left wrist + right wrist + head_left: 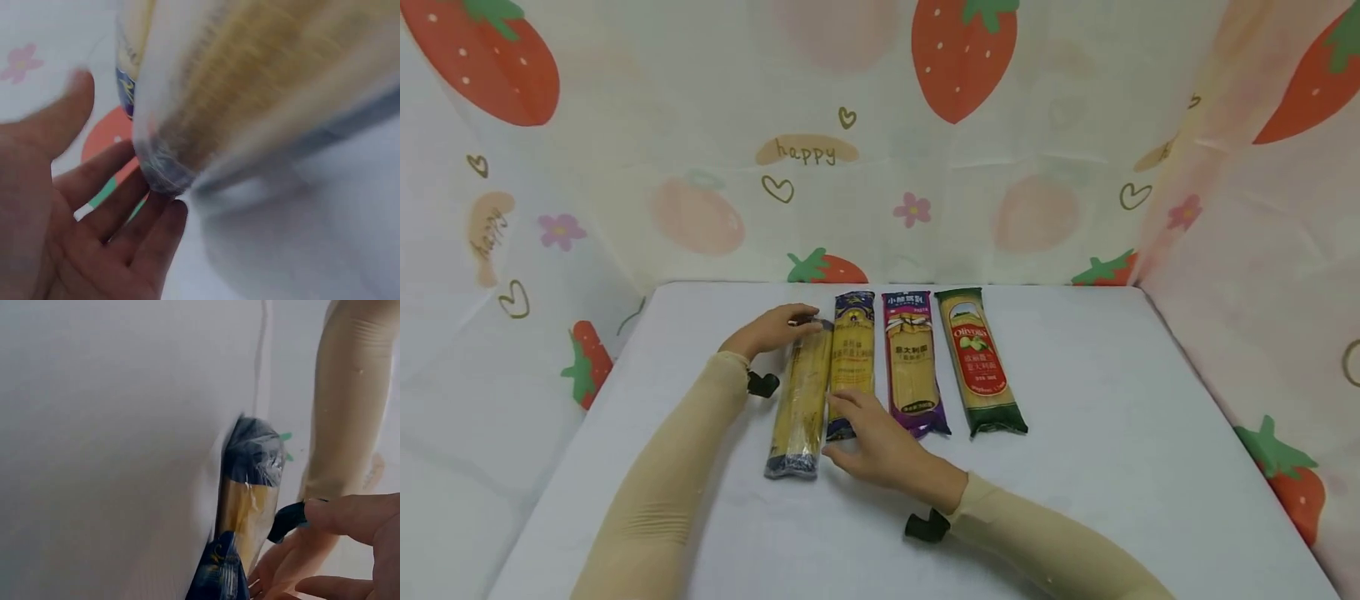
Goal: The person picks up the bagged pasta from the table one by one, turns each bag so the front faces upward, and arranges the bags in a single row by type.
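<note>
A clear-wrapped pack of spaghetti [801,400] with dark ends lies leftmost on the table. My left hand [771,329] is at its far end; in the left wrist view the extended fingers [125,215] touch the wrapper's end, thumb apart. Right beside it lies a yellow and blue pasta pack [853,346]. My right hand [880,442] hovers over that pack's near end, thumb and fingers spread, holding nothing. The right wrist view shows the clear-wrapped pack's near end [253,456] close to the right thumb [350,515], with a gap between them.
Right of these lie a purple pasta pack [913,358] and a green and red spaghetti pack [981,358], slightly tilted. The white table [1112,467] meets strawberry-patterned cloth walls [880,200] at the back and sides. Dark wrist cameras [927,527] sit on the sleeves.
</note>
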### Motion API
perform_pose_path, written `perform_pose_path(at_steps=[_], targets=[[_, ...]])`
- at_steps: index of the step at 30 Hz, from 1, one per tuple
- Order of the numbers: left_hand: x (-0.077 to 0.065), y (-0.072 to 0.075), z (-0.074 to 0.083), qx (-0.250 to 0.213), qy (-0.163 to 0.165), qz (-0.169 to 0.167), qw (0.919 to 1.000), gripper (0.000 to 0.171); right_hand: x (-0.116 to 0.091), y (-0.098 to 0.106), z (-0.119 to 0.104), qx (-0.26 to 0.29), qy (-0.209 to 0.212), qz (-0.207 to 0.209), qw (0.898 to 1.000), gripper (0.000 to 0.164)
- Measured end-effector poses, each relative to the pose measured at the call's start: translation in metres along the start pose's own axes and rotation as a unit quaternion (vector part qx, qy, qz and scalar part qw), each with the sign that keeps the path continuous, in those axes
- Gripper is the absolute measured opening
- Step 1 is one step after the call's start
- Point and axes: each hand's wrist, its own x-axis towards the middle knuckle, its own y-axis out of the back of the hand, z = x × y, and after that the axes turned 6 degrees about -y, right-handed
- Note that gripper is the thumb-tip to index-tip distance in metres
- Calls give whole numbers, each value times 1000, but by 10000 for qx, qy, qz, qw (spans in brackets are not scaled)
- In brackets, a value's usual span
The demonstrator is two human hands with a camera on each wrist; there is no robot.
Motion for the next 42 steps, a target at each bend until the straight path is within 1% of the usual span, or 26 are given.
perform_pose_path(at_steps=[3,7,9,13,19,25,32,37,42], targets=[[0,-5,-2,62,-75,-165,9998,69,2,-2,0,-22,40,-209,9998,78],[0,-11,-5,92,11,-161,9998,74,5,-6,0,-191,59,-380,9991,83],[-1,-12,-7,131,71,-143,9998,74,6,-6,-1,-292,100,-424,9986,85],[-1,-11,-12,149,80,-131,9998,74,9,-7,-2,-437,147,-508,9976,89],[4,-8,-17,95,11,-172,9998,71,14,-12,-5,-800,364,-496,9949,97],[6,-4,-19,128,42,-225,9997,70,19,-16,-11,-1154,255,-620,9911,110],[5,-2,-19,229,25,-156,9996,68,25,-22,-22,-1825,94,-569,9815,122],[5,-6,-18,236,122,-161,9995,70,28,-27,-26,-2366,5,-476,9704,125],[4,-8,-17,264,139,-159,9994,70,30,-33,-29,-2722,-95,-497,9609,127]])
